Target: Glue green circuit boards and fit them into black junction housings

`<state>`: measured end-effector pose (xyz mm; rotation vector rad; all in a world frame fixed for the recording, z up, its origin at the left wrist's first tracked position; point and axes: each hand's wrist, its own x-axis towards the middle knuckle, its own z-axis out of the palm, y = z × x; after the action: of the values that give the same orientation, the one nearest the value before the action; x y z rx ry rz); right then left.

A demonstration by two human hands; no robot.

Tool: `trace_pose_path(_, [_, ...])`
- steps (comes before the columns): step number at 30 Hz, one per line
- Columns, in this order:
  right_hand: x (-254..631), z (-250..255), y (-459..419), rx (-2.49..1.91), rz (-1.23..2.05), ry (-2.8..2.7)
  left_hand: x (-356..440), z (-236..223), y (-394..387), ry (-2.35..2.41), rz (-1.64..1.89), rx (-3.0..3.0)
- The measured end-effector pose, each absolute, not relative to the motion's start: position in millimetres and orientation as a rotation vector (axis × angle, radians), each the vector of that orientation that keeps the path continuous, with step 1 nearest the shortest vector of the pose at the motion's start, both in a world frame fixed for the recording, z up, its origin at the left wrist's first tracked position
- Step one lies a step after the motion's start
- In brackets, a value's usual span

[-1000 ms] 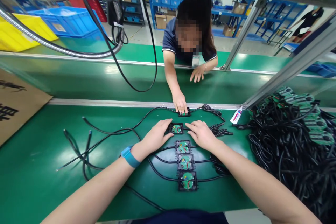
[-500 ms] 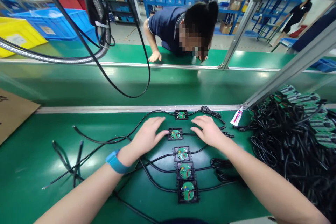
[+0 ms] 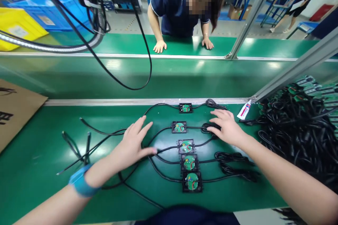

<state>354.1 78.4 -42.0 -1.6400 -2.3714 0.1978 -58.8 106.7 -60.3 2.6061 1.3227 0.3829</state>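
Several small black housings with green circuit boards lie in a column on the bench, among them the farthest housing (image 3: 185,108), the second housing (image 3: 179,127) and the nearest housing (image 3: 192,181). Black cables run out from both sides of each. Over the left-hand cables (image 3: 165,161) hovers my left hand (image 3: 133,142), fingers spread and empty, with a teal band (image 3: 83,181) on its wrist. My right hand (image 3: 225,126) is open above the coiled cable (image 3: 208,127) of the second housing. Whether its fingertips touch that coil, I cannot tell.
To the right lies a large heap of black cables (image 3: 290,140) with circuit boards. A white tube (image 3: 244,109) is beside it, near the metal post (image 3: 285,66). Cardboard (image 3: 21,116) stands at left. A hanging black cable (image 3: 126,86) loops down. Opposite, a person (image 3: 171,7) leans on the bench.
My left hand has moved left and nearer, away from the second housing. My right hand has shifted right, over the coil. The person opposite has raised their upper body. The view has tilted down.
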Motion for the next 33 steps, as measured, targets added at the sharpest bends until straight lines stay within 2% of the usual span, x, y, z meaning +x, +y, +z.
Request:
trace_pose_path(3, [312.9,-36.0,89.0,-1.554,0.357,-2.46,-27.6,-57.1,129.7,1.233,0.462,2.502])
trace_pose_path(7, [271.1,-37.8,100.1,-1.639,0.474,-2.639,7.7,-54.5,145.8,1.103,0.266,2.404])
trace_pose_path(9, [268.2,-35.5,108.8,-1.683,0.438,-2.659,18.8,-48.8,150.9,1.1,0.211,2.407])
trace_pose_path(12, [279.1,-26.6,130.2,-1.746,0.264,-2.589,34.9,-35.7,166.0,1.135,0.319,2.455])
trace_pose_path(17, [291.5,-24.5,169.3,-1.81,0.088,-2.564,59.5,-31.3,194.6,1.46,0.238,2.647])
trace_pose_path(22, [289.3,-35.9,174.4,-1.766,0.064,-2.561,33.7,-48.8,188.3,1.734,0.176,2.636])
trace_pose_path(26, [290.7,-38.5,171.8,-1.815,0.016,-2.626,-10.1,-52.9,175.8,1.943,-0.026,2.455])
trace_pose_path(33, [306.4,-45.0,181.0,-1.873,0.023,-2.776,-44.6,-37.6,174.1,1.778,-0.174,1.943])
